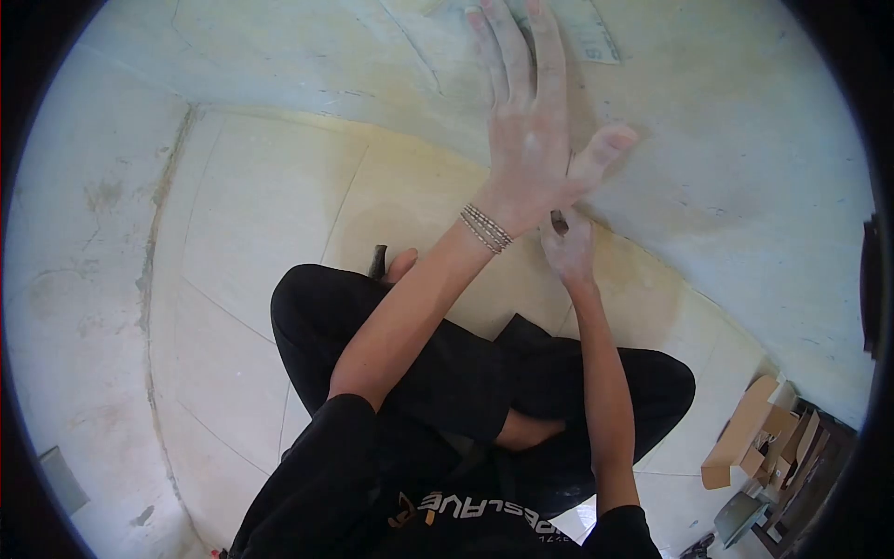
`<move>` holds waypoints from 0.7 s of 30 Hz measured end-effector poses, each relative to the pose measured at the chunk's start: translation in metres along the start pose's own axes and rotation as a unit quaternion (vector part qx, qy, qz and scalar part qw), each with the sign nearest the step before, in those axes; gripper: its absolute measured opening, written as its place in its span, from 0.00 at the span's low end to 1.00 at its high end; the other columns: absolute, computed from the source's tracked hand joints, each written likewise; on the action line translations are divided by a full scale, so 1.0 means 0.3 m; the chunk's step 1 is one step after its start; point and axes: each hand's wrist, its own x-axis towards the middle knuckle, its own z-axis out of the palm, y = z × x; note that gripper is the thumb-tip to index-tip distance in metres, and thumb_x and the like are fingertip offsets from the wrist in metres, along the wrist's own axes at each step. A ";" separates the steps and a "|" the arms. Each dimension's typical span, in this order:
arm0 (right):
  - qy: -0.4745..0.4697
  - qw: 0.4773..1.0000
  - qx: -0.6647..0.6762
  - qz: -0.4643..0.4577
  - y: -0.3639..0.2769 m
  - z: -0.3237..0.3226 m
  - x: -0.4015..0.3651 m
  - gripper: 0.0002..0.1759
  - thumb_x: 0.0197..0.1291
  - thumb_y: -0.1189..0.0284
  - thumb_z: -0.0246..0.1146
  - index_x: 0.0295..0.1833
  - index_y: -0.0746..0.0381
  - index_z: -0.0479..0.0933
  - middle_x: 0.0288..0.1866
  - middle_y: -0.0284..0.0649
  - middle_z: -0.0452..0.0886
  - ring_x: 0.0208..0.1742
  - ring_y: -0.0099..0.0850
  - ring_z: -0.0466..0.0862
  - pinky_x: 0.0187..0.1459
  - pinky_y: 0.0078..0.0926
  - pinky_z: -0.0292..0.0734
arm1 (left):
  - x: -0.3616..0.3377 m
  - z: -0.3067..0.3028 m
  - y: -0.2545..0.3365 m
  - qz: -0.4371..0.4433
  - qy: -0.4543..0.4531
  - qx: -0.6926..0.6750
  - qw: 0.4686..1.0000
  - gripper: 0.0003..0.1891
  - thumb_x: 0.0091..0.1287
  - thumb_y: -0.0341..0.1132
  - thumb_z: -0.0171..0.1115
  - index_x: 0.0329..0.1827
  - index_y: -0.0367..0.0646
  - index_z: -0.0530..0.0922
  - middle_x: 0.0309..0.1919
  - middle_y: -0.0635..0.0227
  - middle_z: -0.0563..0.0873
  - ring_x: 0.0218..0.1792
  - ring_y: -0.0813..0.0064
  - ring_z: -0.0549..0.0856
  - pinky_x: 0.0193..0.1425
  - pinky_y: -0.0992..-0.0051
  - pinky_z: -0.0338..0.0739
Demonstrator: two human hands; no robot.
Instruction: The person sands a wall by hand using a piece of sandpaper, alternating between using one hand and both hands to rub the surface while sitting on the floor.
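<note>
My left hand, dusted with white powder, stretches up against the pale wall with its fingers extended and thumb out to the side. Beside its fingertips, a pale sheet with printed marks lies against the wall, partly covered by the hand. Lower down, my right hand is closed near my left wrist. A small dark end of something shows at its fingers, and the rest is hidden. Beaded bracelets circle my left wrist.
I sit cross-legged on a tiled floor, close to the wall. A dark handle-like object stands by my left knee and foot. At the lower right are an open cardboard box and a greenish container.
</note>
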 end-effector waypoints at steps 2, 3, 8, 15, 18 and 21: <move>-0.001 1.000 0.017 0.003 0.012 0.009 0.002 0.19 0.63 0.60 0.65 0.37 0.69 0.80 0.26 0.51 0.83 0.27 0.36 0.83 0.35 0.34 0.76 | -0.030 0.035 -0.025 -0.064 0.035 -0.011 0.997 0.53 0.69 0.64 0.46 0.77 0.28 0.32 0.75 0.32 0.29 0.76 0.35 0.29 0.76 0.45 0.27; -0.003 1.000 0.020 0.001 0.032 0.016 0.005 0.19 0.63 0.60 0.65 0.37 0.69 0.80 0.26 0.50 0.83 0.26 0.36 0.83 0.35 0.33 0.76 | -0.046 0.054 -0.038 -0.096 0.053 -0.015 0.994 0.54 0.68 0.64 0.49 0.77 0.28 0.33 0.75 0.32 0.29 0.76 0.34 0.31 0.76 0.44 0.28; -0.008 0.999 0.032 0.019 0.017 0.013 0.002 0.18 0.64 0.61 0.65 0.36 0.68 0.80 0.23 0.47 0.81 0.24 0.31 0.79 0.32 0.30 0.75 | -0.102 0.145 -0.118 -0.341 0.189 -0.088 0.917 0.50 0.73 0.63 0.39 0.76 0.29 0.28 0.76 0.42 0.26 0.78 0.46 0.28 0.78 0.53 0.25; -0.015 0.998 0.056 0.018 0.012 0.013 0.002 0.16 0.64 0.62 0.64 0.38 0.68 0.79 0.22 0.44 0.80 0.23 0.26 0.77 0.31 0.28 0.74 | -0.095 0.107 -0.140 -0.484 0.214 -0.175 0.830 0.46 0.76 0.61 0.34 0.76 0.29 0.30 0.78 0.46 0.27 0.79 0.55 0.28 0.79 0.63 0.25; -0.018 0.998 0.057 0.033 0.014 0.014 0.004 0.16 0.65 0.63 0.64 0.39 0.68 0.79 0.23 0.45 0.79 0.23 0.26 0.77 0.31 0.28 0.73 | -0.077 0.082 -0.128 -0.212 0.167 -0.020 0.963 0.45 0.76 0.57 0.35 0.76 0.28 0.29 0.77 0.43 0.28 0.77 0.44 0.28 0.78 0.52 0.24; -0.020 0.998 0.032 0.044 0.013 0.009 -0.001 0.16 0.64 0.63 0.64 0.38 0.68 0.79 0.22 0.45 0.79 0.23 0.27 0.77 0.31 0.28 0.73 | -0.034 0.029 -0.107 -0.101 0.102 0.022 0.989 0.43 0.76 0.54 0.37 0.76 0.27 0.30 0.77 0.41 0.29 0.76 0.39 0.28 0.77 0.48 0.24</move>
